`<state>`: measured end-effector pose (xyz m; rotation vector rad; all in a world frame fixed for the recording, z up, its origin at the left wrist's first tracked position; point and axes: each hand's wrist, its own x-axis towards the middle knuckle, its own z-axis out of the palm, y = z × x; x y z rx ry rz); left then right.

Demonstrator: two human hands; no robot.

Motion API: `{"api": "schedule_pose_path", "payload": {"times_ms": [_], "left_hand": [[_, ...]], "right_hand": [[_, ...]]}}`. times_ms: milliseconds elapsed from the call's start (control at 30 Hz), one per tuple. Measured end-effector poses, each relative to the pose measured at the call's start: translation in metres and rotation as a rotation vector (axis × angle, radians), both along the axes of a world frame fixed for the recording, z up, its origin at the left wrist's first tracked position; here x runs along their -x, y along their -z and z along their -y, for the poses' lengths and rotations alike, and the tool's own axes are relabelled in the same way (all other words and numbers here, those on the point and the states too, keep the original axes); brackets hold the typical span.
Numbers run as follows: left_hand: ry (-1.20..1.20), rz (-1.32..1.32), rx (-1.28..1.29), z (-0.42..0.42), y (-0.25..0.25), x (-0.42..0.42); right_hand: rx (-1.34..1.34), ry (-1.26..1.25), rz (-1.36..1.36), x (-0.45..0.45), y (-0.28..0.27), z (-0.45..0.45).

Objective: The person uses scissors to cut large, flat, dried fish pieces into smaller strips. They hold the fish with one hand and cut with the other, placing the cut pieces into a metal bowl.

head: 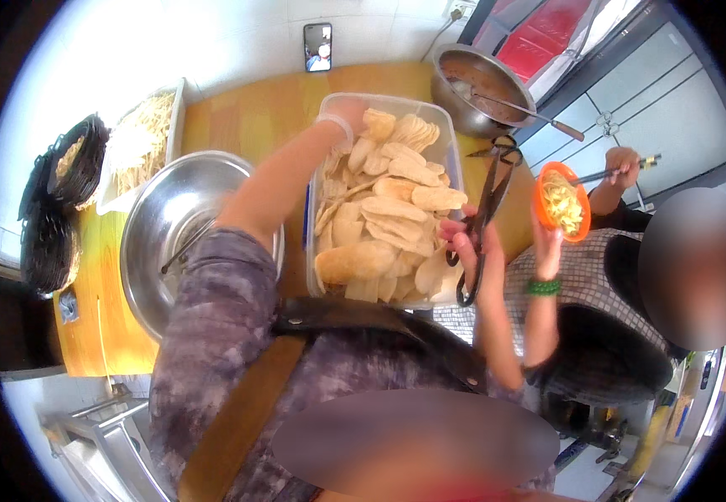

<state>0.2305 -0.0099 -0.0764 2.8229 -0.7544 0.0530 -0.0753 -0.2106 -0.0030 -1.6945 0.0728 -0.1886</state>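
A clear plastic bin [454, 135] before me is heaped with oval, tan, bread-like flat pieces [394, 210]. My left hand [351, 114] reaches into its far left corner, beside a few of these pieces; its fingers are blurred, so its grip cannot be made out. A pale band circles that wrist. At the bin's right side, my right hand [485, 241] holds black metal scissors [481, 229], their blades directed away from me. Another pair of black scissors [506, 149] lies on the wooden table [243, 116] beyond.
A steel basin [149, 207] holding a utensil stands left, near a white tray [177, 122] of pale strips and black baskets [55, 245]. A steel pot [447, 103] contains reddish-brown liquid and a ladle. At right, another person holds chopsticks [601, 174] and an orange bowl [582, 219] of noodles. A phone [317, 47] leans on the wall.
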Motion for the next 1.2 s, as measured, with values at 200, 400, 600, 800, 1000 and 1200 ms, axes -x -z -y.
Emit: {"api": "schedule_pose_path", "payload": {"times_ms": [200, 400, 600, 800, 1000, 1200], "left_hand": [[-0.094, -0.033, -0.018, 0.03, 0.021, 0.008], [0.031, -0.086, 0.62, 0.026, -0.036, 0.078], [0.176, -0.022, 1.154, 0.039, -0.087, 0.207], [0.359, -0.385, 1.47, 0.031, -0.087, 0.236], [0.277, -0.378, 1.404, 0.036, -0.101, 0.258], [0.259, -0.41, 1.564, 0.04, -0.085, 0.26]], "right_hand": [[-0.087, -0.006, -0.029, 0.007, 0.001, 0.004], [-0.093, 0.057, -0.017, -0.003, -0.005, 0.007], [-0.167, 0.091, 0.269, -0.053, -0.022, -0.028], [-0.113, -0.01, 0.314, -0.047, -0.031, -0.04], [-0.035, 0.093, 0.353, -0.037, -0.014, -0.043], [-0.036, 0.157, 0.288, -0.033, -0.017, -0.055]]}}
